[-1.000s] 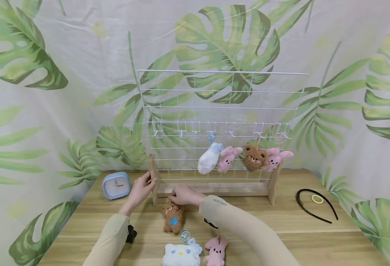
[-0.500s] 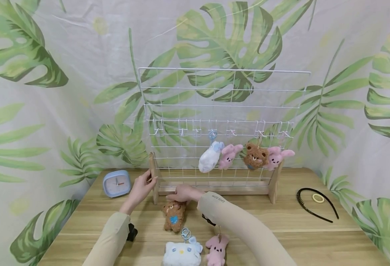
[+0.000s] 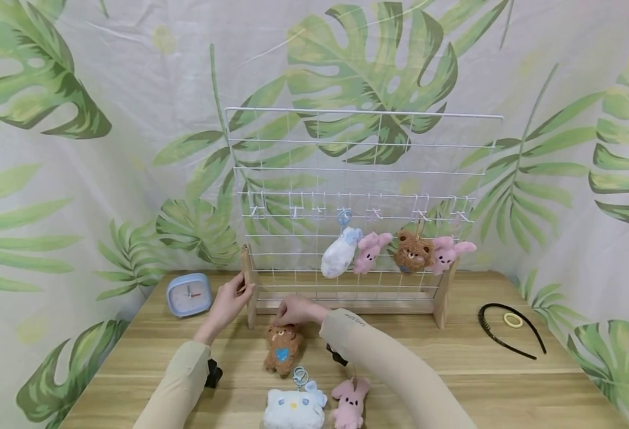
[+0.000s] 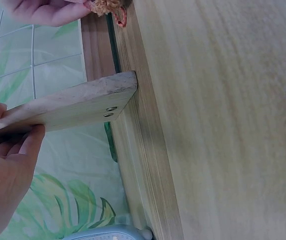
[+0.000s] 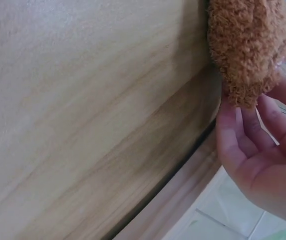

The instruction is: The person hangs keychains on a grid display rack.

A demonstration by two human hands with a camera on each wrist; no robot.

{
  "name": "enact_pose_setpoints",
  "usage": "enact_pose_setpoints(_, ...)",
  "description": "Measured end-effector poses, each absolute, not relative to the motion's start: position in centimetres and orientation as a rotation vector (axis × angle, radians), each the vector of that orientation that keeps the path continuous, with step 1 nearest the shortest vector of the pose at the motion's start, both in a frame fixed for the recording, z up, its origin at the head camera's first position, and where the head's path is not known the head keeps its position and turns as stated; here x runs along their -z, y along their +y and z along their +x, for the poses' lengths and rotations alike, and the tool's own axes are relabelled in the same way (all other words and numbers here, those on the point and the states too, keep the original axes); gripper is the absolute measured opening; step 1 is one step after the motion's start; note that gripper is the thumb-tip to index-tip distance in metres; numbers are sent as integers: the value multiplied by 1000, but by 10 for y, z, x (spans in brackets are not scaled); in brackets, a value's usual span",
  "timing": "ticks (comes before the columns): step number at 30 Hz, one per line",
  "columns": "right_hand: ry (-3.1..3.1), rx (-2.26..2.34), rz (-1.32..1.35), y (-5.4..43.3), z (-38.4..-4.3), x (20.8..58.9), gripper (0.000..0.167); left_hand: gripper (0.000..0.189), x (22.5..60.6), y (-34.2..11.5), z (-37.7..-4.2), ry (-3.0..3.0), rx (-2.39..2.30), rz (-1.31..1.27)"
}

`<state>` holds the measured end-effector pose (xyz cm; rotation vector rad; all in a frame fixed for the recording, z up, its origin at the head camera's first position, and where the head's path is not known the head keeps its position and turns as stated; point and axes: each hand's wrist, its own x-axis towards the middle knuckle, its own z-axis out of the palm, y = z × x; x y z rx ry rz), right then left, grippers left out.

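My left hand (image 3: 231, 302) grips the left wooden upright (image 4: 78, 102) of the wire grid rack, thumb on one side and fingers on the other in the left wrist view. In front of the rack's base, my right hand (image 3: 299, 310) pinches a brown teddy bear plush keychain (image 3: 284, 356) by the top of its head. A blue heart marks the bear's belly. The right wrist view shows its curly fur (image 5: 250, 47) against the fingers (image 5: 230, 132). A small reddish loop (image 4: 121, 18) shows beside the bear in the left wrist view.
White cat plush (image 3: 294, 411) and pink rabbit plush (image 3: 350, 405) lie at the table's front. Several plushes, including a brown bear (image 3: 413, 252), hang from hooks on the wire grid (image 3: 303, 170). A blue clock (image 3: 189, 295) stands left; a black headband (image 3: 488, 333) and yellow ring (image 3: 513, 320) lie right.
The right hand's fingers stretched out over the bear's head, then drew back together at its top. The bear has shifted slightly right. The left hand stays on the upright.
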<state>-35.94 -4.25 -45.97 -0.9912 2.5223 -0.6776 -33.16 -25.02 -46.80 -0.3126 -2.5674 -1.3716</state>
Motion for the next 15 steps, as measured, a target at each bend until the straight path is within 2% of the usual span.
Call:
enact_pose_setpoints(7, 2502, 835, -998, -32, -355, 449, 12, 37, 468, -249, -333, -2573, 1385, -312)
enact_pose_setpoints(15, 2501, 903, -1078, -18, -342, 427, 11, 45, 469, -250, -332, -2572, 1376, -311)
